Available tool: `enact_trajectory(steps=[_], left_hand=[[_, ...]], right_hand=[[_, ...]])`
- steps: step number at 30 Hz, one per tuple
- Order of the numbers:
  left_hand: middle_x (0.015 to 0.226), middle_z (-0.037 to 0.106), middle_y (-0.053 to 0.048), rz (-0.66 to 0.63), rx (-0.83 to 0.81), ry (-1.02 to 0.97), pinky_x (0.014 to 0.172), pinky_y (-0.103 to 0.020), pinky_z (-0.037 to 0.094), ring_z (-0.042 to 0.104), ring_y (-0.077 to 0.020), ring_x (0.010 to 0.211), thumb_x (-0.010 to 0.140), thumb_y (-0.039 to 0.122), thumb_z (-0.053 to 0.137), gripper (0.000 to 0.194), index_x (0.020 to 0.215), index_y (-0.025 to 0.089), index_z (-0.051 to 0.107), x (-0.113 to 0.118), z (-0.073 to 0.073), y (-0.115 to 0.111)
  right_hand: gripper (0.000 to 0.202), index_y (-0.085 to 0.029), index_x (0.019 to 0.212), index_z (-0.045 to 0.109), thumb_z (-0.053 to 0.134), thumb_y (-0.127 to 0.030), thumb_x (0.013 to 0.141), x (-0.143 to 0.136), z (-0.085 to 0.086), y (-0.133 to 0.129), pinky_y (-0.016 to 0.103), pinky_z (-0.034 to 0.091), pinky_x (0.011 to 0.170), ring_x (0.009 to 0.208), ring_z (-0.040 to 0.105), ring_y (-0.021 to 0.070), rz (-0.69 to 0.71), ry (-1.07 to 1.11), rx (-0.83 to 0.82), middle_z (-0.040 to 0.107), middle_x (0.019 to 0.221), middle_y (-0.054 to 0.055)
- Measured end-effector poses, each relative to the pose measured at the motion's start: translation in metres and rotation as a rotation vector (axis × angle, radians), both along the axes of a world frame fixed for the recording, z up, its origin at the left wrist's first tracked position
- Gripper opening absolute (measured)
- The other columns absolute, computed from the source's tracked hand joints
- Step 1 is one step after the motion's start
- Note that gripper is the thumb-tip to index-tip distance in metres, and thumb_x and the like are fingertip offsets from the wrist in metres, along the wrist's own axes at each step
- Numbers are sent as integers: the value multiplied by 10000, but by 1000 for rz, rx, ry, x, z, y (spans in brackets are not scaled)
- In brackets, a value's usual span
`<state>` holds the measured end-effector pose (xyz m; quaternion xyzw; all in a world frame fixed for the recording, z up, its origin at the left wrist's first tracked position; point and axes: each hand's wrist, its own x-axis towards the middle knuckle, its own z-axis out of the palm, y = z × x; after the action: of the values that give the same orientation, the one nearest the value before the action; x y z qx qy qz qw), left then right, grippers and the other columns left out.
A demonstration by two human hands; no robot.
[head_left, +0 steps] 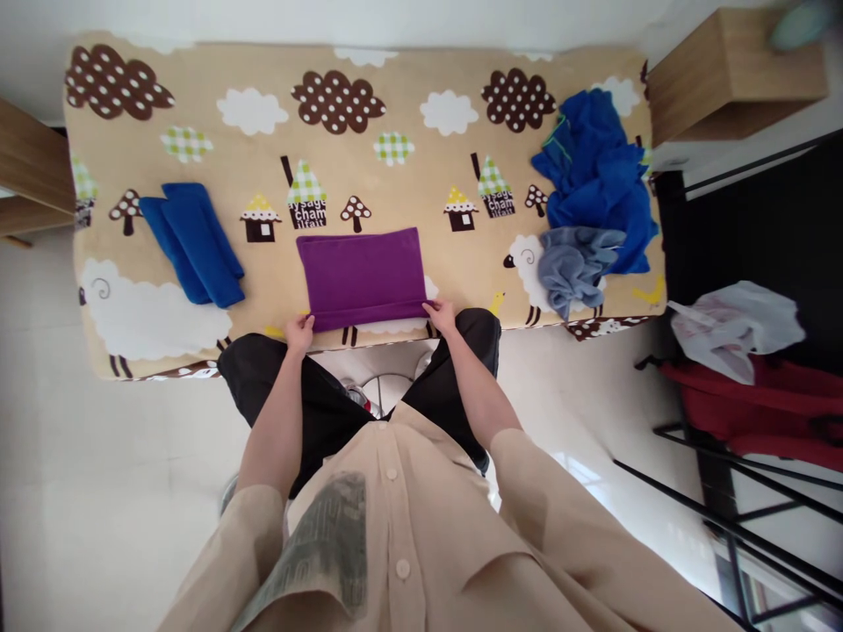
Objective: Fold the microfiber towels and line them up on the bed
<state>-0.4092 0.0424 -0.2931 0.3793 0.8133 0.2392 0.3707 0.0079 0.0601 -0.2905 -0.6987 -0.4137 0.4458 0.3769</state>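
In front of my knees a purple cloth [365, 270] lies flat as a rectangle, with a narrow strip turned over along its near edge. My left hand [301, 333] pinches the near left corner of that strip. At the near right corner, my right hand [440, 314] grips the cloth between thumb and fingers. Two folded blue cloths [194, 244] lie overlapping to the left. Over on the right is a crumpled blue pile of cloth [596, 167], with a crumpled grey-blue cloth [576, 263] at its near side.
Everything lies on a bed-like surface with a patterned beige cover [408, 189]. A wooden box-shaped shelf [717, 79] stands at the back right. Beyond the right end are a white plastic bag [744, 325], a red item [757, 408] and black metal bars [724, 518].
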Motion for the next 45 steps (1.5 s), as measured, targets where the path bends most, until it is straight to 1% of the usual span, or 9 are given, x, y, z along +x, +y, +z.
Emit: enact_trajectory(steps=[6,12,15,19,23,26,29,34,45], left_hand=[[945,738,-146,1,10,0,1012,-453,560,726,-271,983,884,274,628,223,1003,102,706,1,-10,1],[848,702,-102,-35,11,45,1011,-455,548,711,-270,932,887,284,615,173,923,131,686,6,-2,4],[888,691,-114,-63,25,82,1073,-481,500,694,-294,996,891,281,626,193,986,124,685,13,11,1],[1302,602,-215,-200,160,253,1183,-538,383,557,-356,1306,918,233,591,378,1276,115,615,29,42,-10],[1590,425,-171,-547,273,303,1273,-522,230,331,-326,1522,966,297,532,504,1453,167,536,50,65,-18],[1671,324,-139,-768,279,291,1300,-501,140,205,-296,1583,958,341,538,611,1535,154,464,63,61,-24],[1691,255,-174,-793,220,296,1301,-521,89,145,-305,1597,943,343,537,699,1581,99,388,66,45,-31],[1696,187,-216,-670,99,370,1298,-549,66,104,-324,1601,883,206,518,762,1598,32,323,53,33,-32],[1634,313,-263,-695,28,465,1286,-585,122,214,-318,1577,943,89,262,643,1569,-11,369,53,42,-16]], right_hand=[[218,-164,755,714,778,-373,752,2,-7,3,434,607,842,802,737,274,-1,-52,-96,768,792,104],[233,-175,745,711,794,-393,749,0,-6,3,415,604,834,761,717,265,-4,-169,-76,738,717,86],[260,-138,899,736,764,-370,785,0,1,1,438,590,886,802,718,276,3,-271,-92,751,808,120],[391,-96,1233,668,587,-321,924,-8,22,-6,468,517,1033,1075,679,296,39,-462,54,723,1148,190],[434,-165,1386,611,476,-308,1000,-26,43,-18,476,350,1210,1401,498,273,361,-586,251,597,1455,144],[486,-181,1460,567,498,-283,989,-41,45,-29,472,277,1259,1501,401,250,702,-602,282,520,1556,102],[558,-181,1526,500,499,-233,970,-46,39,-37,492,219,1285,1544,335,244,833,-659,227,438,1618,87],[640,-147,1564,447,442,-91,927,-33,27,-29,518,194,1292,1555,313,253,709,-748,96,386,1644,93],[641,-157,1495,548,339,36,921,-20,23,-10,540,292,1253,1520,388,270,669,-722,20,468,1585,106]])
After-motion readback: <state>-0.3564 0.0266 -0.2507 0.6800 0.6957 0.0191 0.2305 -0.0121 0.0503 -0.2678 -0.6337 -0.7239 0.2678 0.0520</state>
